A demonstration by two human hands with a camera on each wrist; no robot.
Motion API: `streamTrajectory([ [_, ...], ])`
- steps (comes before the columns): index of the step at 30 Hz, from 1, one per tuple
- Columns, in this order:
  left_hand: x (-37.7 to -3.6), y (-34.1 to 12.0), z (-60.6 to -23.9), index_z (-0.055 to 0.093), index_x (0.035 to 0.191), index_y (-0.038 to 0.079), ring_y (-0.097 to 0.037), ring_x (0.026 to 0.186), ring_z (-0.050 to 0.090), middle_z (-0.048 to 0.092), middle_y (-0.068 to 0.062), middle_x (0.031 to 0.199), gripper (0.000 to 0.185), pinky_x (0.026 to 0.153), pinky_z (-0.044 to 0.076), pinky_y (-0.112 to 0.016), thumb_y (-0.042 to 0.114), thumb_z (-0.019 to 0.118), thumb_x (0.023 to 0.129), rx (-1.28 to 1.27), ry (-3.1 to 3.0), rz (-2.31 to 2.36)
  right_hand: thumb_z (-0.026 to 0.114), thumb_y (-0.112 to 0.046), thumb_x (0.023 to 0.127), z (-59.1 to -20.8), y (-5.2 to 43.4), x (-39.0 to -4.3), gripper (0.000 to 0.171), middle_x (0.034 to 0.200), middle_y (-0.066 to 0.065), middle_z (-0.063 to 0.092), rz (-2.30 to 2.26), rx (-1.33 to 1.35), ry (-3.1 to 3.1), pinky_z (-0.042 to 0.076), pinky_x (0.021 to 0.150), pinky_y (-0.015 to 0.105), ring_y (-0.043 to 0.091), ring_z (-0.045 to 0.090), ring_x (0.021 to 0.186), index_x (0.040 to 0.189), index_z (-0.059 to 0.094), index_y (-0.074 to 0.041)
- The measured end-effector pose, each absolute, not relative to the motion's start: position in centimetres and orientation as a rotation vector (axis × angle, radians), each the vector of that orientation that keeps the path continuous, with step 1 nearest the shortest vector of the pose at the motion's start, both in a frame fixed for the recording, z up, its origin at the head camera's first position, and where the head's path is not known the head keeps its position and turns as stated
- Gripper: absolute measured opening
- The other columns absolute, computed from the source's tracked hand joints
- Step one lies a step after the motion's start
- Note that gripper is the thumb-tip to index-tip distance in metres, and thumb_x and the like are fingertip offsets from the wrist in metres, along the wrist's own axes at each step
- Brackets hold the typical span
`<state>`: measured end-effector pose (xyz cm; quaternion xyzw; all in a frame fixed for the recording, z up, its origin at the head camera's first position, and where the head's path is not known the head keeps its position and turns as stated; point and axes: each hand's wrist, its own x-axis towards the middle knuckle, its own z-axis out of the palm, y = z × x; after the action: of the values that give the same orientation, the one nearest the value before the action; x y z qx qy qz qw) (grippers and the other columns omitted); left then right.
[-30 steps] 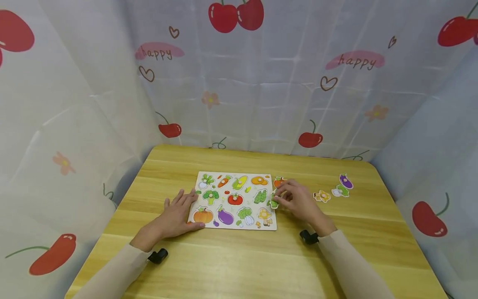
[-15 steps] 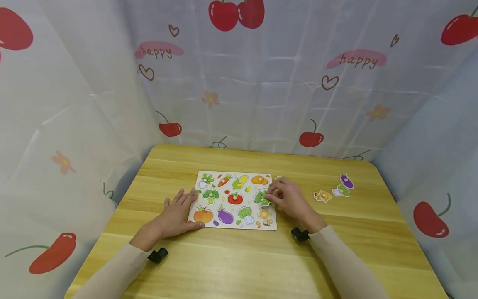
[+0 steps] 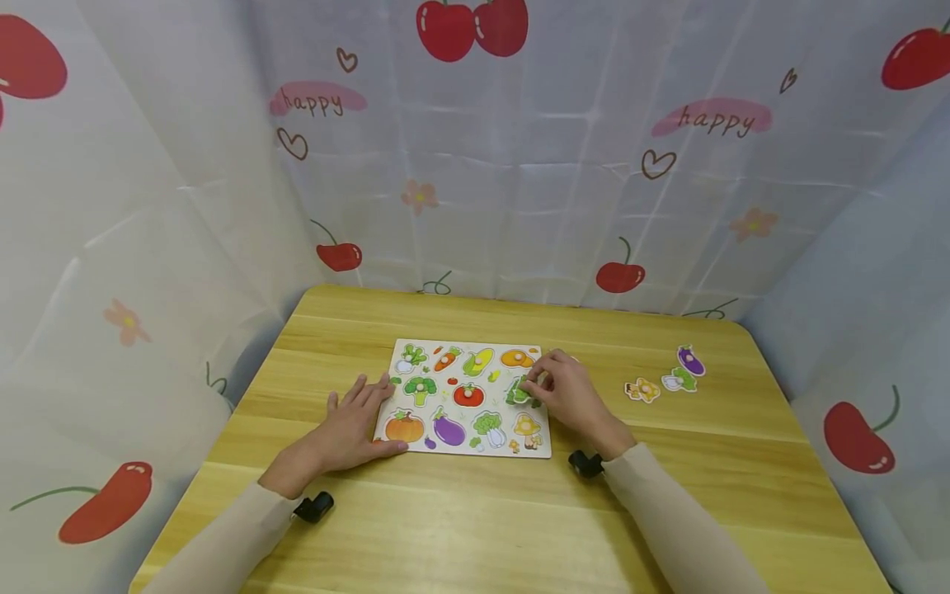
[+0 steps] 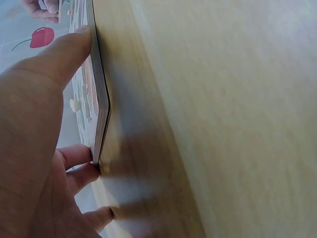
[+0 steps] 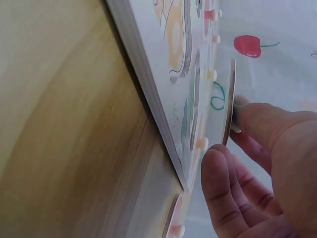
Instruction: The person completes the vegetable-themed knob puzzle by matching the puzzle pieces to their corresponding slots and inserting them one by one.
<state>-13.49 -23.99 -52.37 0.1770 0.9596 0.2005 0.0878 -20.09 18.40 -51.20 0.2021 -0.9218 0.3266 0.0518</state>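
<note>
A wooden vegetable puzzle board (image 3: 475, 419) lies flat on the table. My left hand (image 3: 345, 429) rests at its left end, fingers spread; in the left wrist view the thumb (image 4: 74, 49) lies on the board's edge. My right hand (image 3: 575, 404) pinches a green vegetable puzzle piece (image 3: 519, 390) over the pea-pod picture at the board's right side. Seen from the right wrist, that thin piece (image 5: 230, 99) hangs tilted and apart from the board (image 5: 148, 64). The broccoli (image 3: 420, 389), tomato (image 3: 468, 395) and corn (image 3: 478, 361) places hold knobbed pieces.
Eggplant (image 3: 691, 360), leafy cabbage (image 3: 679, 379) and mushroom (image 3: 642, 389) pieces lie on the table to the right. Beside the board's right corner, a reddish knobbed piece (image 5: 174, 215) lies low in the right wrist view. A printed curtain (image 3: 475, 206) stands behind the table.
My right hand has moved left with the green vegetable piece, from beside the board's right edge to over the pea-pod picture. My left hand has stayed in place.
</note>
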Motion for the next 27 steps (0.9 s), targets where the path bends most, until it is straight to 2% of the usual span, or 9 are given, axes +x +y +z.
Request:
streamTrajectory([
  [7, -13.6, -24.1, -52.5, 0.040, 0.180, 0.003, -0.062, 0.177, 0.022, 0.034, -0.020, 0.191, 0.114, 0.124, 0.017, -0.102, 0.070, 0.085, 0.099, 0.520, 2.856, 0.597, 0.094, -0.020, 0.102, -51.5, 17.8, -20.3, 0.012, 0.109, 0.010, 0.072, 0.952, 0.591, -2.823, 0.053, 0.078, 0.030, 0.014, 0.064, 0.084, 0.099, 0.084, -0.012],
  [13, -13.6, -24.1, -52.6, 0.040, 0.179, 0.002, -0.062, 0.177, 0.023, 0.036, -0.020, 0.190, 0.115, 0.123, 0.017, -0.103, 0.070, 0.085, 0.099, 0.528, 2.859, 0.602, 0.095, -0.022, 0.102, -51.7, 17.2, -20.3, 0.014, 0.111, 0.009, 0.071, 0.951, 0.547, -2.880, 0.055, 0.078, 0.026, 0.015, 0.064, 0.090, 0.100, 0.085, -0.012],
  [27, -13.5, -24.0, -52.5, 0.041, 0.179, 0.004, -0.062, 0.178, 0.021, 0.033, -0.019, 0.192, 0.114, 0.124, 0.015, -0.102, 0.071, 0.085, 0.099, 0.518, 2.851, 0.613, 0.094, -0.026, 0.102, -52.1, 16.8, -20.5, 0.014, 0.112, 0.009, 0.071, 0.908, 0.520, -2.919, 0.052, 0.082, 0.034, 0.019, 0.060, 0.092, 0.098, 0.086, -0.015],
])
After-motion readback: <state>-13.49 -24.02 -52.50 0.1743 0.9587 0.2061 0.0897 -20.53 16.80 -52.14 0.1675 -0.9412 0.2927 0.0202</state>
